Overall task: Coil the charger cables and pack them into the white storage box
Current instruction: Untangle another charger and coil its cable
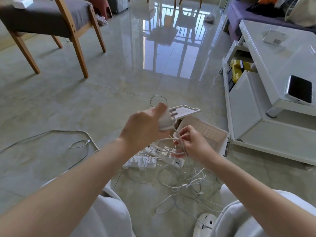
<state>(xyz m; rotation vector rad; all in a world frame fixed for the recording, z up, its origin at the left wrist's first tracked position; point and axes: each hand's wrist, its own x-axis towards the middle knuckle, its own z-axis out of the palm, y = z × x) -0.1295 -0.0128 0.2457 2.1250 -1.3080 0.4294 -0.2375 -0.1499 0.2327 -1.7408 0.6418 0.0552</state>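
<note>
The left hand (145, 125) has its grip clamped on a white charger plug (165, 124), and the right hand (195, 144) pinches loops of white cable (179, 139) just before the open white storage box (220, 139) on the floor. Two power strips (140, 163) and tangled loose cables (188, 183) lie beneath. A barcode label (277, 41) on the table (282, 65) is too small to read.

A wooden chair (42, 19) with a grey cushion stands at ten o'clock on the glossy tiled floor (119, 69), with a red stool (100, 6) behind it at eleven. A purple sofa (239, 14) sits at one o'clock. A white cabinet (273, 65) fills three o'clock. A dark phone (300, 89) lies near its front edge, a barcoded card (273, 37) further back, and a yellow case (236, 72) in its open side compartment. At five o'clock lies what looks like a white slipper (205, 223).
</note>
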